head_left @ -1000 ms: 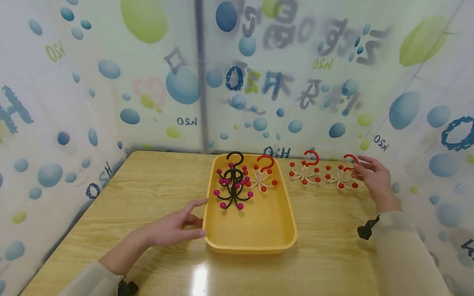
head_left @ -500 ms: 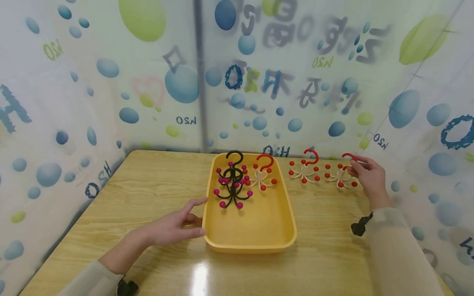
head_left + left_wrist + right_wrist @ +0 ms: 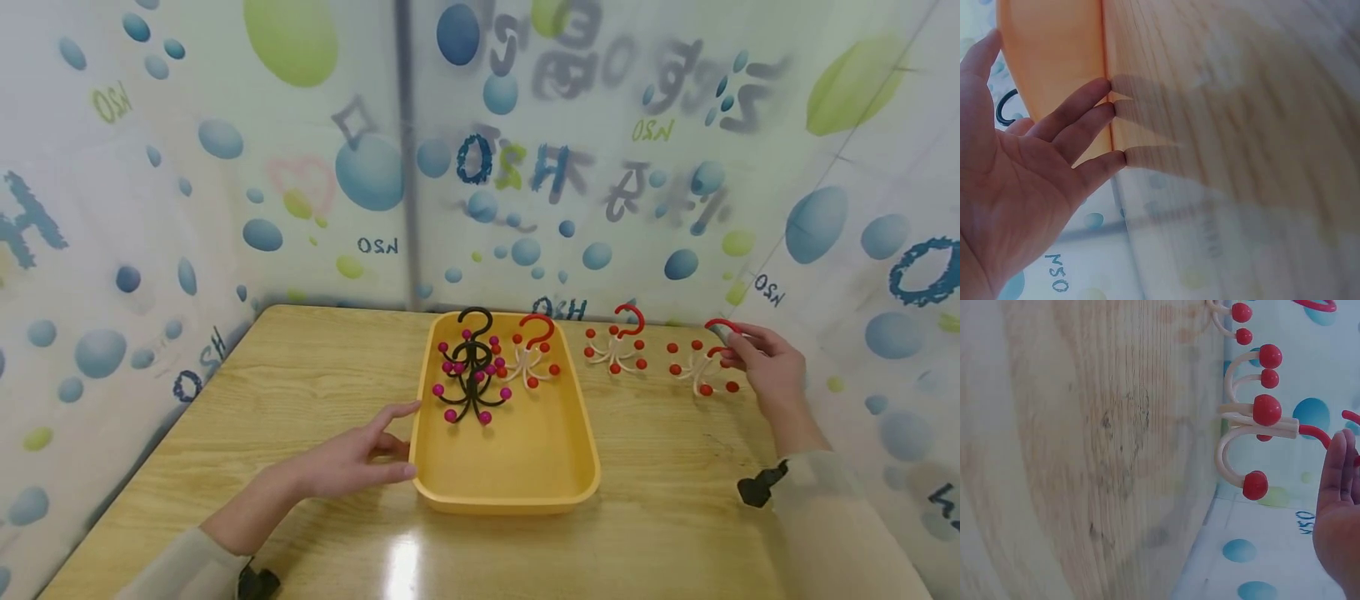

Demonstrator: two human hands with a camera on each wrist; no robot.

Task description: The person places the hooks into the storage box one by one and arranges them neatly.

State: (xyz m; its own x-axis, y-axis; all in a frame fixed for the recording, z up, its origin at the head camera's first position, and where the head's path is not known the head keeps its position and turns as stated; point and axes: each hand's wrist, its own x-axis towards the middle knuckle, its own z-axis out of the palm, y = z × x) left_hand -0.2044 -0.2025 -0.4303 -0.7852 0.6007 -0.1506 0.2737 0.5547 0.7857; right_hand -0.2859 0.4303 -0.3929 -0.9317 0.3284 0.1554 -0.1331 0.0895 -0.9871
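Note:
My right hand (image 3: 772, 367) pinches the red hook of a cream hanger with red ball tips (image 3: 702, 372) at the table's right. In the right wrist view the hand (image 3: 1341, 506) is at the edge, by the red hook of the cream hanger (image 3: 1285, 427); whether its arms touch the table I cannot tell. My left hand (image 3: 352, 458) rests its fingertips and thumb against the left side of a yellow tray (image 3: 510, 504). The left wrist view shows the left hand's (image 3: 1035, 169) fingers spread along the tray wall (image 3: 1057, 56).
Inside the tray, at the back, stand black hangers with pink ball tips (image 3: 472, 385) and one cream-and-red hanger (image 3: 527, 360). Another such hanger (image 3: 615, 350) stands between the tray and my right hand. A patterned curtain (image 3: 495, 250) rises behind the wooden table (image 3: 315, 358).
Over the last half second, my right hand and the cream hanger it holds have shifted to the right and a little nearer to me. The left hand and tray stay put.

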